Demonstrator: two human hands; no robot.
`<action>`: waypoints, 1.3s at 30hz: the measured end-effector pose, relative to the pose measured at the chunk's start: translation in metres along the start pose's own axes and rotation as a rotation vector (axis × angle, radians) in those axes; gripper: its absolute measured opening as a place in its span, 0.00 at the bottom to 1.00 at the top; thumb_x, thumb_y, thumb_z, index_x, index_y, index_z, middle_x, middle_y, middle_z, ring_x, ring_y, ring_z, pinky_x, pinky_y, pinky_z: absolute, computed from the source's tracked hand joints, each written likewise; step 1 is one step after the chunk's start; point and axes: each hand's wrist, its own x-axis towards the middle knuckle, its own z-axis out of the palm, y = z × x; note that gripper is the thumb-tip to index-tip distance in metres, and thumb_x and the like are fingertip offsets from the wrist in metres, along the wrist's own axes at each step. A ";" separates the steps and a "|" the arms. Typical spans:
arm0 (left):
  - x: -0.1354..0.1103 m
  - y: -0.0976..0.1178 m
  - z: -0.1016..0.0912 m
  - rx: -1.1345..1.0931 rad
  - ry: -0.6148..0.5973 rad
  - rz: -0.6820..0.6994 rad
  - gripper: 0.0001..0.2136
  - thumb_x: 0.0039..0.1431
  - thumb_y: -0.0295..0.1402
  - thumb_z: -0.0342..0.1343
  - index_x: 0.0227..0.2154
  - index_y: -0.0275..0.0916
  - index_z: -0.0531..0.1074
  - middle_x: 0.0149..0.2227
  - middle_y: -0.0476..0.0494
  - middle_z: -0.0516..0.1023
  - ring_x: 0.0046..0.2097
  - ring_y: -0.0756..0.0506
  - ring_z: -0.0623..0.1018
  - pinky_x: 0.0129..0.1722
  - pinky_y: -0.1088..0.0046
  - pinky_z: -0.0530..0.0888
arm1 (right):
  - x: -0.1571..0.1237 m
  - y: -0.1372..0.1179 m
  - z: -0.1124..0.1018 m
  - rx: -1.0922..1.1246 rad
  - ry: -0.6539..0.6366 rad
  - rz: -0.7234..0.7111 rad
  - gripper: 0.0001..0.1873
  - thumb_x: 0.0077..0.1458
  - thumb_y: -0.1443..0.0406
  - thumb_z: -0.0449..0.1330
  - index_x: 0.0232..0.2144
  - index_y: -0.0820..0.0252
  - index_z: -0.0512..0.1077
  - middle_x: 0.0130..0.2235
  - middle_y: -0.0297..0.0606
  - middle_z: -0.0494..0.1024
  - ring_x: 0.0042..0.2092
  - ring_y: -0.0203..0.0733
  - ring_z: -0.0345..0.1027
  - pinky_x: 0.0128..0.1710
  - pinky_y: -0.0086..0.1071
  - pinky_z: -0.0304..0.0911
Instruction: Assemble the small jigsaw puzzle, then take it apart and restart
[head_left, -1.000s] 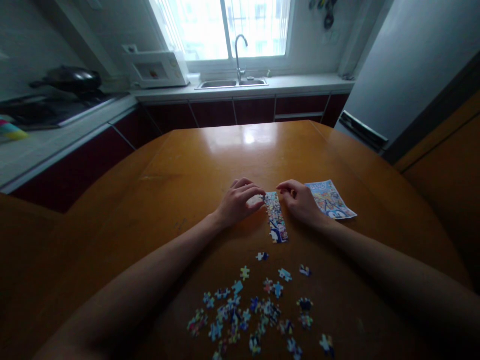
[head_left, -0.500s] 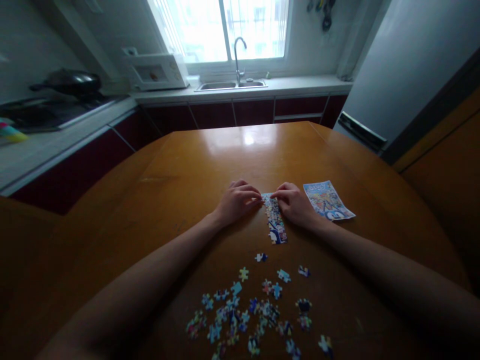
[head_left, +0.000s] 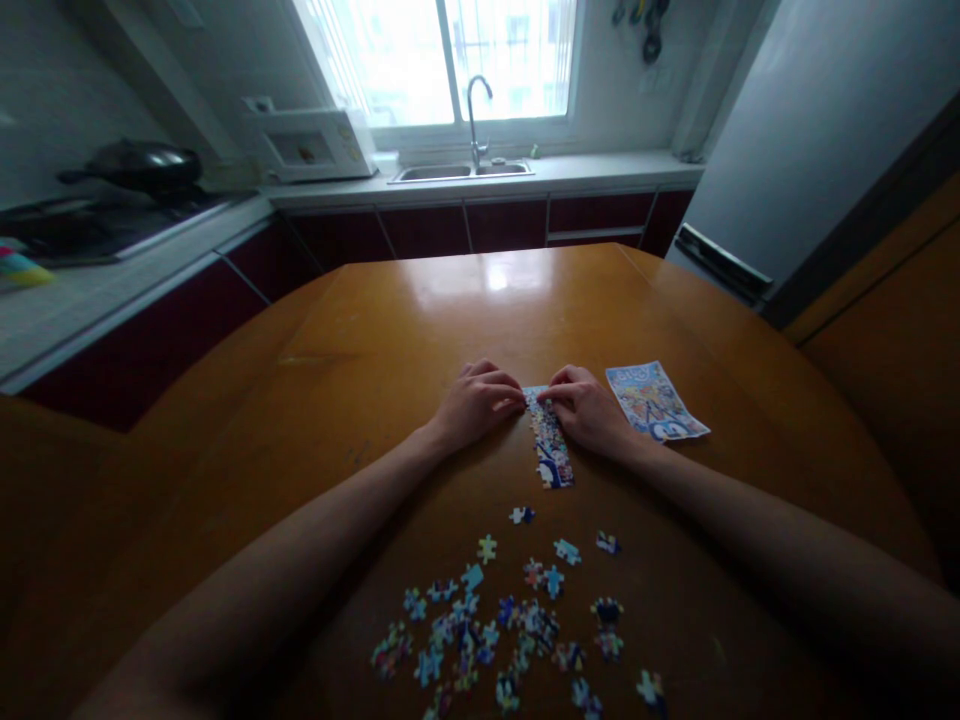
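A narrow strip of joined jigsaw puzzle (head_left: 552, 450) lies on the wooden table, its long side running away from me. My left hand (head_left: 481, 402) rests at the strip's far left edge, thumb and fingertips pinched together on a jigsaw piece that they mostly cover. On the strip's far end, my right hand (head_left: 583, 408) presses with its index finger, the thumb close by and the other fingers curled. Nearer to me lie many loose jigsaw pieces (head_left: 465, 632), some overlapping. One blue and white piece (head_left: 523, 515) sits just below the strip.
A printed picture sheet (head_left: 654, 402) lies right of my right hand. Beyond the wooden table (head_left: 450, 310) are a counter with a sink (head_left: 465, 172) and a white microwave (head_left: 311, 145). A wok (head_left: 146, 165) stands on the stove at left; a fridge (head_left: 817, 150) is at right.
My right index finger has shifted slightly left on the far end of the strip. The left hand stays at the edge, and the loose pieces have not moved.
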 end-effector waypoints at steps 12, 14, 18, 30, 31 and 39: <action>0.003 0.003 -0.001 -0.038 -0.014 0.005 0.05 0.63 0.37 0.59 0.35 0.45 0.80 0.38 0.47 0.81 0.42 0.45 0.73 0.45 0.65 0.70 | 0.000 0.001 0.000 -0.003 -0.003 -0.011 0.12 0.58 0.71 0.59 0.36 0.54 0.82 0.39 0.42 0.75 0.44 0.45 0.67 0.46 0.40 0.64; 0.003 0.003 0.000 -0.061 0.002 0.001 0.06 0.63 0.37 0.60 0.39 0.44 0.79 0.38 0.45 0.81 0.42 0.44 0.73 0.45 0.65 0.72 | 0.000 0.002 0.001 0.002 0.003 -0.013 0.12 0.58 0.71 0.59 0.36 0.54 0.82 0.39 0.42 0.75 0.44 0.45 0.67 0.46 0.39 0.64; 0.002 0.002 0.000 -0.107 0.049 -0.005 0.10 0.63 0.35 0.60 0.46 0.42 0.77 0.40 0.45 0.81 0.44 0.44 0.73 0.45 0.64 0.73 | 0.000 0.001 0.001 0.002 0.000 -0.019 0.12 0.58 0.71 0.59 0.35 0.55 0.82 0.40 0.41 0.75 0.44 0.44 0.67 0.46 0.39 0.64; 0.003 0.020 -0.005 -0.108 0.210 0.118 0.11 0.61 0.35 0.62 0.45 0.43 0.74 0.38 0.45 0.79 0.42 0.45 0.74 0.43 0.65 0.75 | -0.001 -0.010 -0.006 0.250 0.114 -0.067 0.05 0.58 0.64 0.63 0.38 0.57 0.76 0.36 0.37 0.79 0.41 0.42 0.71 0.43 0.38 0.65; 0.003 0.021 -0.004 -0.125 0.213 0.127 0.10 0.61 0.35 0.62 0.45 0.43 0.74 0.38 0.45 0.79 0.42 0.45 0.75 0.43 0.65 0.75 | -0.002 -0.013 -0.006 0.295 0.094 -0.056 0.05 0.58 0.63 0.63 0.38 0.57 0.77 0.36 0.37 0.79 0.39 0.41 0.72 0.41 0.37 0.66; 0.002 0.021 -0.003 -0.236 0.153 0.177 0.12 0.63 0.34 0.60 0.49 0.40 0.72 0.38 0.43 0.78 0.41 0.46 0.76 0.41 0.68 0.76 | 0.001 -0.016 -0.001 0.524 0.039 0.043 0.07 0.59 0.62 0.62 0.38 0.60 0.77 0.34 0.38 0.81 0.36 0.40 0.73 0.36 0.33 0.66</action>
